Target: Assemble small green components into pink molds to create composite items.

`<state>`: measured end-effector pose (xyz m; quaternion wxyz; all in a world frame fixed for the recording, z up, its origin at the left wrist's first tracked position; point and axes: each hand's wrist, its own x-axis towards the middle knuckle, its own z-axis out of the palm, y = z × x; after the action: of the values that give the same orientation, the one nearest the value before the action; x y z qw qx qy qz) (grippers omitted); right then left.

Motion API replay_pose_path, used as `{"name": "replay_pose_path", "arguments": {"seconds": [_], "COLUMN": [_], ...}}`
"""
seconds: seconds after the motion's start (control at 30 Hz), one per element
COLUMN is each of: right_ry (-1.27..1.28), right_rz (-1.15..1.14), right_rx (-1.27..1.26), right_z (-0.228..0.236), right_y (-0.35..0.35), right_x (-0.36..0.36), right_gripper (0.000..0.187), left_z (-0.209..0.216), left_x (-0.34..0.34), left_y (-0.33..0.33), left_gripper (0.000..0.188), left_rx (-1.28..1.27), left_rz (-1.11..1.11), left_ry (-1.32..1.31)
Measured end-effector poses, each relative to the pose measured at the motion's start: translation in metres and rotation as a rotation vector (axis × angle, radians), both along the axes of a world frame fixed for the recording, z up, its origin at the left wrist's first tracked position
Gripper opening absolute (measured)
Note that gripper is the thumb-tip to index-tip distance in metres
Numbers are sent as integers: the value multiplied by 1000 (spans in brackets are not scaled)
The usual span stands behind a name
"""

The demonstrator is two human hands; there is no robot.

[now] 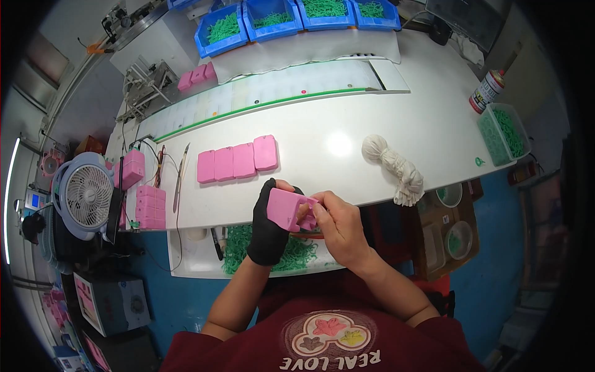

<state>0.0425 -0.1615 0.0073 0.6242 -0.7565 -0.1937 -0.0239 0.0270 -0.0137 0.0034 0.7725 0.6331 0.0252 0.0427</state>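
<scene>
My left hand (265, 232), in a black glove, grips a pink boxy piece (284, 208) over the near table edge. The piece is tilted, with an opening and cut-out parts on its right side. My bare right hand (341, 226) is closed at that side, thumb and fingers pinching its edge; whether anything small sits between the fingertips is hidden. Beyond my hands, a row of several similar pink blocks (234, 162) lies on the white table (322, 146). Below my hands, a white tray (192, 263) holds a heap of green curly strips (238, 251).
Blue bins (273, 31) of green strips stand along the back, behind a green-edged conveyor (266, 93). A bundled white cloth (393, 167), a spray can (486, 92) and a clear tub (505, 133) are on the right. Stacked pink blocks (150, 208) and a fan (87, 189) are left.
</scene>
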Motion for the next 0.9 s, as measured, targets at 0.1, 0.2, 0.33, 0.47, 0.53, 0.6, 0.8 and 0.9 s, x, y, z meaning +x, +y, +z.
{"name": "replay_pose_path", "arguments": {"seconds": [0.1,0.2,0.33,0.47,0.53,0.6,0.8,0.9], "right_ry": [61,109,7,-27,23,73,227,204], "right_rz": [29,41,15,11,50,91,176,175], "right_rx": [27,7,-101,-134,-81,-27,34,41], "right_z": [-1,2,5,4,4,6,8,6], "right_y": [0,-1,-1,-2,-4,-6,-10,-10], "right_x": [0,0,0,2,3,4,5,4], "right_gripper": [21,20,19,19,20,21,25,25], "left_z": [-1,-1,-10,-7,-1,0,-6,-4], "left_x": [-2,-2,-4,-4,-4,-4,-5,-5], "left_y": [-3,-2,0,-3,-4,-1,1,-1], "left_gripper": [32,32,32,34,34,33,36,42], "left_rx": [-42,-19,-13,-8,7,21,-20,-36], "left_rz": [9,9,17,31,21,24,25,34], "left_ry": [-10,-23,30,25,42,-20,26,41]}}
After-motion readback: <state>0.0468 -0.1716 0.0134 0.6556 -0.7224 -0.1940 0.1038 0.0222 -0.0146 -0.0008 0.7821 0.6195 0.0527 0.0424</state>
